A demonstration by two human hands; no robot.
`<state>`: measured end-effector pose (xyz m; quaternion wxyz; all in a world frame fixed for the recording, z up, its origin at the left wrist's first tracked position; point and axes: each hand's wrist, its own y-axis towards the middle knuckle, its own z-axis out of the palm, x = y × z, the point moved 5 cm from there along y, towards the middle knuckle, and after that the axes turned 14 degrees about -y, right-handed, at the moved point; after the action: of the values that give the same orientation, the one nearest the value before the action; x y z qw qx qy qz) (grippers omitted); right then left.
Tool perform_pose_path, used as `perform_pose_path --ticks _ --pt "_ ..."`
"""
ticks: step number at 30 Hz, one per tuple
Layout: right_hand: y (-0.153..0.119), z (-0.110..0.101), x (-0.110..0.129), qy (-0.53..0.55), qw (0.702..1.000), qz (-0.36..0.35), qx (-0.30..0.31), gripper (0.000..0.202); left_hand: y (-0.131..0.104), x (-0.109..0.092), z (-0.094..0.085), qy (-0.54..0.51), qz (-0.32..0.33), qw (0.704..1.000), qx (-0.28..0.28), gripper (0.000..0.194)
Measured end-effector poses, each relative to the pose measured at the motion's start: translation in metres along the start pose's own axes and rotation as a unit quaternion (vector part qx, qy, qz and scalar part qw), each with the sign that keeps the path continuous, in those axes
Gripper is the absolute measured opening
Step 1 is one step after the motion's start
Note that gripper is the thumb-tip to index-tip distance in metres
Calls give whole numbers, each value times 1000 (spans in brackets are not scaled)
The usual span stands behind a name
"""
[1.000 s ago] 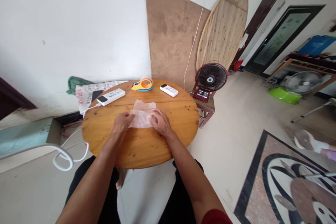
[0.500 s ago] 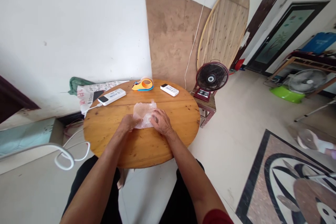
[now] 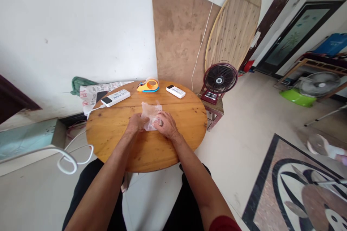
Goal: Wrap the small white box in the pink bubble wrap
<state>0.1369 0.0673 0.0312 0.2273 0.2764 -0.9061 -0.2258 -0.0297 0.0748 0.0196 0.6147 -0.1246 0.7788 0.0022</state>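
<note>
A clear, crinkled plastic wrap (image 3: 149, 110) lies at the middle of the round wooden table (image 3: 151, 155), between my two hands. My left hand (image 3: 137, 122) is closed on its left edge. On the right side, my right hand (image 3: 166, 123) has its fingers curled round the wrap, and a small part of something shiny shows between thumb and fingers. Behind the wrap stands an orange and blue tape dispenser (image 3: 148, 85). One white device with a black end (image 3: 116, 98) sits at the back left with a cable plugged in; a similar white device (image 3: 175, 91) rests at the back right.
A printed sack (image 3: 88, 97) and green cloth (image 3: 80, 85) are behind the table's left edge. White cable loops (image 3: 67, 160) hang at the left. A dark red fan (image 3: 220, 79) stands on a stool (image 3: 215, 110) to the right. Boards (image 3: 181, 32) lean on the wall.
The left part of the wrap has been drawn inward and bunched up, with my left hand shifted slightly right and up. The view has tilted a little.
</note>
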Motion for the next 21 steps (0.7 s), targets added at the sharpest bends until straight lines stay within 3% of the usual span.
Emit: perform_pose_path --ticks 5,9,13,21 --pt "0 0 1 4 1000 -9 -1 28 -7 -1 1 -56 -62 996 -4 19" --pt "0 1 1 10 1000 -10 1 28 -9 -2 4 -59 -51 997 14 25" --pt "0 2 0 14 1000 -6 11 28 -9 2 7 -59 -41 997 30 20" --pt "0 4 -3 35 999 -8 -14 30 -5 -12 9 89 24 996 -20 11"
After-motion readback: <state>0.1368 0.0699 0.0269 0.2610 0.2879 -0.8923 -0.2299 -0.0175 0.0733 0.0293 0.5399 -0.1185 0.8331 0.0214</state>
